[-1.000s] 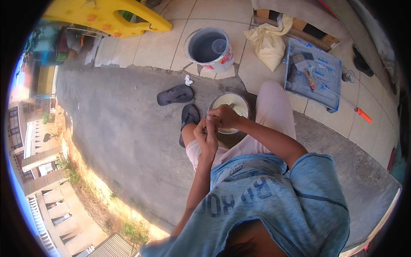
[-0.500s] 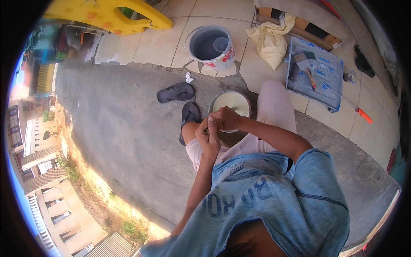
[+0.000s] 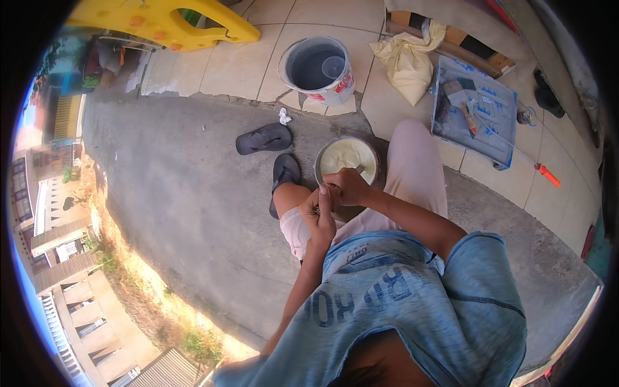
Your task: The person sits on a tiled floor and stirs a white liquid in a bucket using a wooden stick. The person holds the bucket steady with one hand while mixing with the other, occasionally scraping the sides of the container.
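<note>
A round can (image 3: 317, 161) of thick cream-white paint (image 3: 345, 153) stands on the concrete between my legs. Ridges and swirls mark the paint's surface. My right hand (image 3: 349, 186) is closed round a stirring stick (image 3: 360, 169), just over the can's near rim. Part of the stick shows beyond my knuckles, dipping into the paint. Pressed against the right one, my left hand (image 3: 320, 211) is also closed, thumb up, round the stick's near end, which is mostly hidden by the fingers.
A grey-stained bucket (image 3: 335, 97) stands on the tiles ahead. To its right are a cream cloth bag (image 3: 412, 71) and a blue-smeared paint tray (image 3: 504, 151) holding brushes and an orange-handled roller frame (image 3: 548, 174). Black sandals (image 3: 264, 139) lie left of the can.
Both hands have shifted slightly right and nearer to me. The stick's visible part has moved right and lower in the can, and the paint's surface looks more rippled.
</note>
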